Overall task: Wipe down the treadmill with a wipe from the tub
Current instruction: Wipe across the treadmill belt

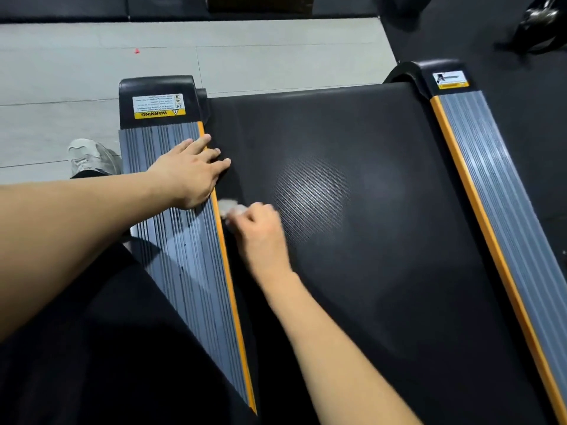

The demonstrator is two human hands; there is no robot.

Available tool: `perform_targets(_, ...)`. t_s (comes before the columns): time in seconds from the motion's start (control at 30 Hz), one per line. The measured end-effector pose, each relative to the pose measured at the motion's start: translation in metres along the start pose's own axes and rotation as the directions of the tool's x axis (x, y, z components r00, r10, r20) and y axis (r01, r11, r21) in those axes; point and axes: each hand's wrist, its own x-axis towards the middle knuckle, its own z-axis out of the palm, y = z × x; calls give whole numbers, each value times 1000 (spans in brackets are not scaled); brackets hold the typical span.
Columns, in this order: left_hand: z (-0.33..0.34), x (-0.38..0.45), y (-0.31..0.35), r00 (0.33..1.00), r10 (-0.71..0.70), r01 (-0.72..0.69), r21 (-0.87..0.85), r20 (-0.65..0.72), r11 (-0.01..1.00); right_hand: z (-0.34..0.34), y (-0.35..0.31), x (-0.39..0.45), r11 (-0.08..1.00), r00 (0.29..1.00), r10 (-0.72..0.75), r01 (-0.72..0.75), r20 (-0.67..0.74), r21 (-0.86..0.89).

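Note:
The treadmill's black belt runs between two grey ribbed side rails edged in orange. My left hand lies flat with straight fingers on the left rail, its fingertips reaching over the orange edge onto the belt. My right hand grips a crumpled white wipe and presses it on the belt right beside the left rail's orange edge. The hand and wipe are slightly blurred. No tub is in view.
The right rail runs along the far side of the belt. A warning sticker sits on the left rail's black end cap. My shoe stands on the grey floor left of the treadmill. Dark gym gear lies at the top right.

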Motion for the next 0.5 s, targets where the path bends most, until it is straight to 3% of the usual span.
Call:
perform_targets(0.1,-3,2,1,1000,2,-2,1,26,1000,-7,21,-5,991,991,-134,134,-28,-10)
perform_targets(0.17,-3,2,0,999,-2,2,-5,33,1000,-21,76,1,986,994,3,-22,-113,-165)
perform_targets(0.23,-3,2,2,999,-6,6,-11,32,1000,-42,133,4,923,944,219,-282,-247,-262)
perform_targets(0.33,-2,1,6,999,-18,18,-18,31,1000,-54,160,3,865,832,414,-486,-369,-124)
perform_targets(0.4,-3,1,6,999,-25,25,-10,41,1000,-34,126,3,890,858,389,-444,-335,-102)
perform_targets(0.5,-8,2,9,997,-31,29,22,76,999,6,38,-7,988,981,147,-152,-126,-33)
